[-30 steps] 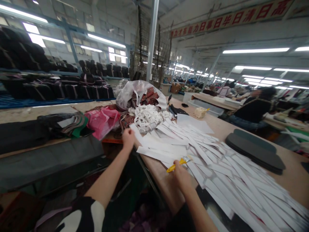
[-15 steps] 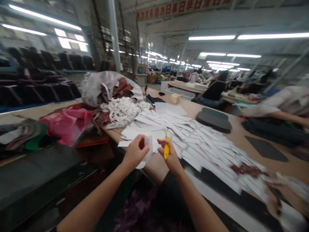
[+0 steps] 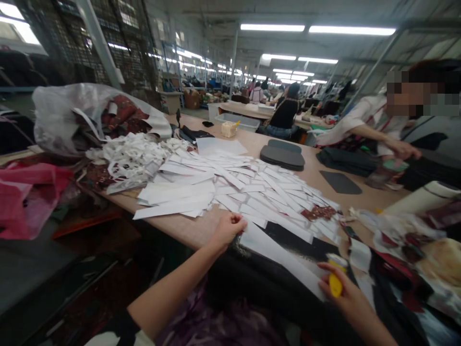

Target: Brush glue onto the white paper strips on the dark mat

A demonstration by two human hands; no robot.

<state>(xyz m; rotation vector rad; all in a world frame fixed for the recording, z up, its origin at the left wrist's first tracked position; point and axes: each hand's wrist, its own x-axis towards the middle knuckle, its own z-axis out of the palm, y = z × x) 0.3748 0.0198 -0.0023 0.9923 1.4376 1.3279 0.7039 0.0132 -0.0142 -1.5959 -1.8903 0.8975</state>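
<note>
I have the white strip (image 3: 283, 259) lying ten-to-four o'clock between both hands; the left hand (image 3: 227, 230) pinches its ten end; the right hand (image 3: 344, 294), curled round a yellow brush (image 3: 335, 284), meets its four end.

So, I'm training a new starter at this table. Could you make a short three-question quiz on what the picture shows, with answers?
1. Which hand holds the yellow-handled brush?
2. What colour is the plastic bag at the picture's left edge?
a) green
b) pink
c) blue
3. True or false: a long white strip reaches from beside the left hand towards the right hand.

Key:
1. The right hand.
2. b) pink.
3. True.
</note>
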